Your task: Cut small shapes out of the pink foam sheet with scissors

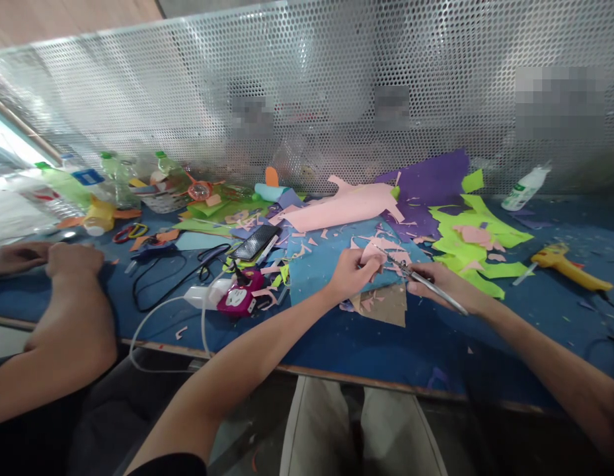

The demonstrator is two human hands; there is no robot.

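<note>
My left hand (353, 272) pinches a small piece of pink paper (373, 252) above the scrap-strewn middle of the table. In my right hand (438, 285) is a pair of metal tweezers or slim scissors (430, 284); its exact kind is hard to make out. The tool's tip points left and reaches the pink piece. Beneath both hands lie a blue sheet (311, 271), a grey-brown card (390, 307) and many pink paper snippets. Behind them a large sheet of pink paper (341, 206) rests, curled, on the table.
A yellow glue gun (572, 266) and a white glue bottle (527, 188) are on the right, near lime-green scraps (485, 244). Left of my arm are a magenta power strip (240, 294), cables and a black phone-like object (257, 242). Another person's arms (78, 304) rest at far left.
</note>
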